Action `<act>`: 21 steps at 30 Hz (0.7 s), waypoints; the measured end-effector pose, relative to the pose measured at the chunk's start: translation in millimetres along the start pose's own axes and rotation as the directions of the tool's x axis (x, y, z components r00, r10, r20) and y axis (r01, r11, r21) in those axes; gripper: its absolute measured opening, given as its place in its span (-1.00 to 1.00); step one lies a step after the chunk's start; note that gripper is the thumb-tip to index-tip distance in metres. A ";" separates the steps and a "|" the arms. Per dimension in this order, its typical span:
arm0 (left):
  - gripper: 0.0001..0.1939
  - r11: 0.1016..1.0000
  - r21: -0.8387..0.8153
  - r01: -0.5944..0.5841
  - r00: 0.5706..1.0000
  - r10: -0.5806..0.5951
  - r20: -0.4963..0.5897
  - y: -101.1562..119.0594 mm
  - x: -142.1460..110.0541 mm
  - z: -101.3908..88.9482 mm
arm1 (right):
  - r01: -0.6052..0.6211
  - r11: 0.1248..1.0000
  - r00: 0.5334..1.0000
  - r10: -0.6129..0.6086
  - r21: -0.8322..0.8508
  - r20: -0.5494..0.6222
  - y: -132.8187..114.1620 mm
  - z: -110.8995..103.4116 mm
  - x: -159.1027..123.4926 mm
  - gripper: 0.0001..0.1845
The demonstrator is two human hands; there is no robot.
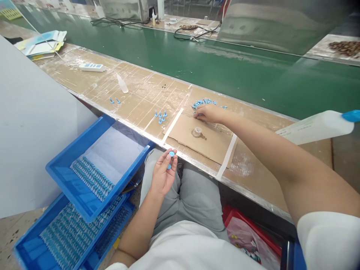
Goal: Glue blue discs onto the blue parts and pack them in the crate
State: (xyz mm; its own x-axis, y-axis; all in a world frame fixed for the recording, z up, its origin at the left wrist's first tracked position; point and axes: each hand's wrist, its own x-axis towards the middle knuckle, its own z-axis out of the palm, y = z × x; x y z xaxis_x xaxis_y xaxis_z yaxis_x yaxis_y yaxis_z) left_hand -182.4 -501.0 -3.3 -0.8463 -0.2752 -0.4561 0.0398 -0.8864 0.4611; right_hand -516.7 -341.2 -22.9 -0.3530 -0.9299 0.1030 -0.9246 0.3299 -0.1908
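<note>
My left hand [164, 174] is raised over my lap near the table's front edge. Between its thumb and fingers it pinches a small blue disc-shaped piece [171, 153], and a second blue piece [169, 166] shows lower against the fingers. My right hand [207, 113] reaches to the near side of a pile of small blue parts [205, 102], fingertips bent down at the pile; whether they grip a part is hidden. Below that hand, a small clear cup [197, 131] stands on a cardboard sheet [185, 127] with a wet stain beside it.
Several blue pieces [160, 116] stand left of the cardboard, with two more [115, 101] farther left. A dropper bottle [122, 83] and power strip [92, 67] lie beyond. Blue trays [98, 168] of parts stack at left. A large bottle [317, 127] is at right; a green conveyor [168, 56] runs behind.
</note>
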 end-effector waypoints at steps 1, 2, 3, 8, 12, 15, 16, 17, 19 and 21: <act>-0.80 1.000 0.000 0.002 1.000 -0.002 0.000 -0.5 0.2 0.6 | -0.018 1.000 1.000 0.018 0.000 0.002 0.5 -0.8 -0.2 -0.78; -0.80 1.000 0.001 0.005 1.000 -0.005 0.000 -0.9 0.2 1.3 | -0.033 0.999 0.999 0.033 0.000 -0.001 0.7 -2.0 -0.4 -0.79; -0.80 1.000 0.003 0.007 1.000 -0.007 -0.001 -1.2 0.1 1.9 | -0.045 0.999 0.999 0.045 0.002 -0.011 0.2 -3.7 -0.7 -0.80; -0.80 1.000 0.012 0.008 1.000 -0.008 0.003 -1.1 -0.3 2.3 | -0.206 0.954 0.933 0.259 0.219 -0.249 -14.4 -12.7 -16.2 -0.73; -0.79 1.000 0.017 0.009 1.000 -0.010 0.012 0.6 2.0 2.5 | -0.294 0.865 0.793 0.459 0.407 -0.402 -40.1 -4.2 -50.0 -0.74; -0.80 1.000 0.021 0.005 1.000 -0.006 0.027 1.3 5.1 5.6 | -0.345 0.818 0.723 0.544 0.460 -0.426 -56.8 12.4 -73.7 -0.75; -0.81 1.000 0.025 0.001 0.999 -0.002 0.034 1.3 6.1 7.3 | -0.360 0.803 0.695 0.571 0.475 -0.438 -60.5 17.8 -78.9 -0.76; -0.81 1.000 0.030 -0.003 0.999 0.001 0.043 1.0 7.1 9.1 | -0.371 0.789 0.667 0.593 0.489 -0.452 -63.3 22.5 -82.7 -0.76; -0.83 0.999 0.036 -0.007 0.998 0.005 0.062 0.5 9.0 13.0 | -0.384 0.774 0.623 0.620 0.504 -0.477 -66.4 28.9 -86.5 -0.77; -0.84 0.999 0.037 -0.004 0.997 0.001 0.076 0.3 10.8 16.7 | -0.393 0.777 0.618 0.619 0.492 -0.484 -67.2 31.1 -86.8 -0.76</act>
State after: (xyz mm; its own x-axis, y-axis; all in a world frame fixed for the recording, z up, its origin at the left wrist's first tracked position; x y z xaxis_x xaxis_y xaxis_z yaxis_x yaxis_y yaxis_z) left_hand -200.4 -498.1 4.6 -0.8843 -0.2468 -0.3963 0.0231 -0.8709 0.4909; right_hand -419.4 -287.7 -49.4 -0.8600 -0.2919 0.4185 -0.5093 0.5414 -0.6690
